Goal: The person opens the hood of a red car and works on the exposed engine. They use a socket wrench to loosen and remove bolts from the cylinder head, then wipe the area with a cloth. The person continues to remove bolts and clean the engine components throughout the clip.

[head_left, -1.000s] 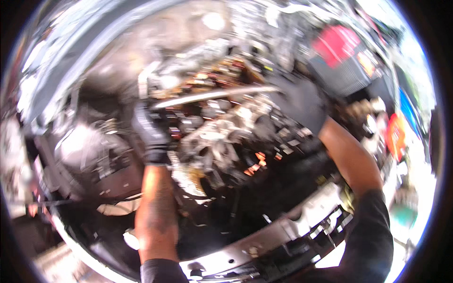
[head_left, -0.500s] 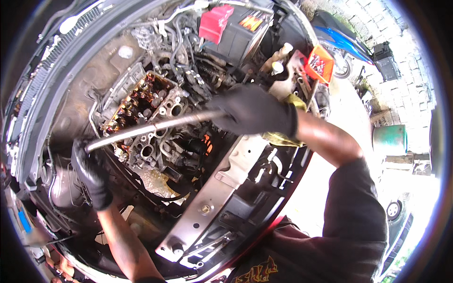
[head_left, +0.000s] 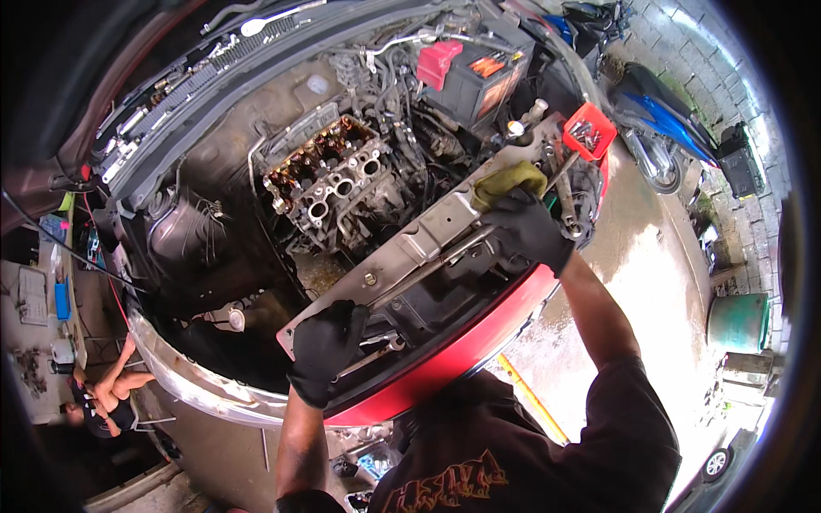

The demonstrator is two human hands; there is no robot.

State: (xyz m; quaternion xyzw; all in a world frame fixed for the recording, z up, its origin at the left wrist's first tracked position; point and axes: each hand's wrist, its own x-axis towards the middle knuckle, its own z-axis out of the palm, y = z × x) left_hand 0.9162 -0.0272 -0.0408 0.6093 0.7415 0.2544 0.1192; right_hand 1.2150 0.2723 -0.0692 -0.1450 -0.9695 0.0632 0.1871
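Observation:
A long, slim metal bar point(head_left: 428, 268) lies slantwise low over the front of the engine bay, just in front of the grey crossmember point(head_left: 416, 245). My left hand point(head_left: 327, 349), in a black glove, is closed at its near-left end. At the far-right end my black-gloved right hand point(head_left: 528, 229) has its fingers curled on the bar, beside a yellow-green cloth point(head_left: 510, 181). Both palms hide the bar's tips. Beyond the crossmember sits the opened engine point(head_left: 333, 184), its oily brown top and round ports exposed. Loose wrenches point(head_left: 376, 349) lie near my left hand.
A black battery point(head_left: 485, 81) with a red cover stands at the back right. An orange-red bin of small parts point(head_left: 589, 132) rests on the right corner. The red bumper point(head_left: 445, 355) edges the bay nearest me. Another person point(head_left: 107, 402) sits at the far left.
Both hands have brought the bar from above the engine down toward me, to the front crossmember. The view has shifted, showing more of the bumper and floor.

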